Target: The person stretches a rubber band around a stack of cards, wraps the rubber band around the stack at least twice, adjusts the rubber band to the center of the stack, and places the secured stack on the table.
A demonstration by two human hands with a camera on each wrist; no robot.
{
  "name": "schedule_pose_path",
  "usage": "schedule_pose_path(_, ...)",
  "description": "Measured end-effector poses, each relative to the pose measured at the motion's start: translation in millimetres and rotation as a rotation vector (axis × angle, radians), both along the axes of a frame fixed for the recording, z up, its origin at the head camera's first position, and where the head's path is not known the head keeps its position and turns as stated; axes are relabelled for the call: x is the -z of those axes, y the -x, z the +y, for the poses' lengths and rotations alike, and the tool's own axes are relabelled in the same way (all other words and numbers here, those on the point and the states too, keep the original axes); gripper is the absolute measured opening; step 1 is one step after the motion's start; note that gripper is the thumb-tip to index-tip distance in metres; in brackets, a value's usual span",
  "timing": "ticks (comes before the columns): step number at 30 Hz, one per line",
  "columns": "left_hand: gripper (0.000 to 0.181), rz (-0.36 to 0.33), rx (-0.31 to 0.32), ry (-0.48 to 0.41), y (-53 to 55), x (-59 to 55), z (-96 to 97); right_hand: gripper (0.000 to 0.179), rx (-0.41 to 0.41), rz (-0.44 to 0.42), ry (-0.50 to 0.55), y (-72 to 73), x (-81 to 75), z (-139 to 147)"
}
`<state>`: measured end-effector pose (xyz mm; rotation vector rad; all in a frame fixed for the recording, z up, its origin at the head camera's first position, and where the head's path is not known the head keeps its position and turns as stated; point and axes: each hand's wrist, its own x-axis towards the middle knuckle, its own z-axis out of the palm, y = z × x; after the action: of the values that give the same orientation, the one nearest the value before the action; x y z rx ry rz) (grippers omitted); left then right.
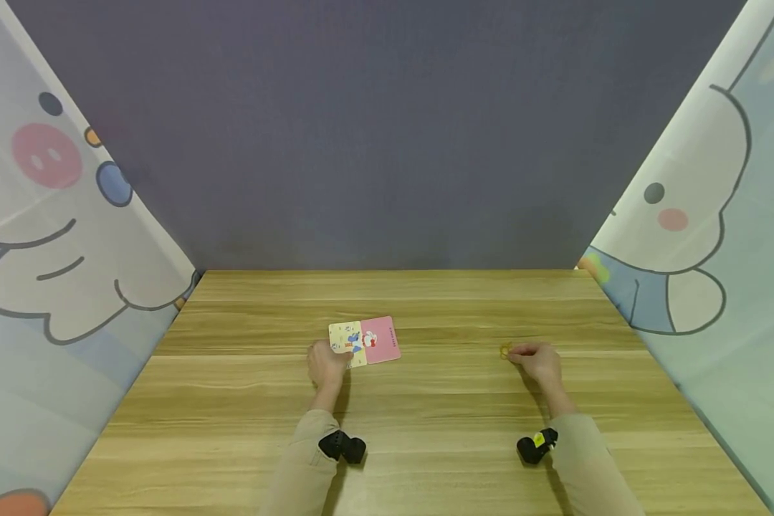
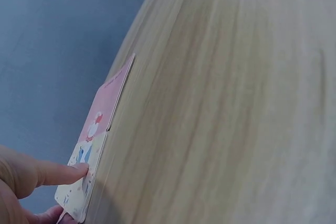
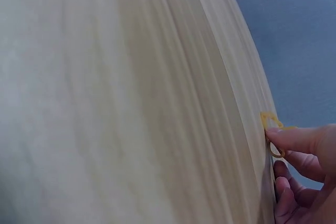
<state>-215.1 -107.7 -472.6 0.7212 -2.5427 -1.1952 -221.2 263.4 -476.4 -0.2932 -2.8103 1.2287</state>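
My left hand (image 1: 327, 364) pinches the near left edge of a small yellow patterned booklet (image 1: 338, 334), thumb on top and fingertips at its edge. Against its right side lies a pink booklet (image 1: 382, 341) with a white and red figure; whether the two are joined I cannot tell. In the left wrist view the thumb presses the yellow cover (image 2: 73, 195), and the pink cover (image 2: 107, 98) extends beyond. Well to the right, my right hand (image 1: 539, 362) pinches thin yellow loops (image 1: 505, 350) like rubber bands. The right wrist view shows these loops (image 3: 270, 119) between thumb and finger, at the tabletop.
Both hands work over a wood-grain table (image 1: 426, 423). A dark grey panel (image 1: 387, 143) rises behind its far edge. Cartoon-printed cloths (image 1: 71, 287) hang along both sides. Each sleeve carries a black wrist camera (image 1: 343, 446).
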Motion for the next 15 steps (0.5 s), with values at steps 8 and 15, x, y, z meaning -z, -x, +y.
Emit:
schedule_pose_path(8, 0.028, -0.018, 0.038, -0.001, -0.6, -0.7, 3.5, 0.018, -0.005, 0.001, 0.021, -1.4, 1.2, 1.4)
schedule_pose_path(15, 0.029, -0.015, 0.053, -0.008, -1.9, -3.2, 3.7, 0.019, -0.003, 0.006, 0.113, -5.8, -3.3, -0.9)
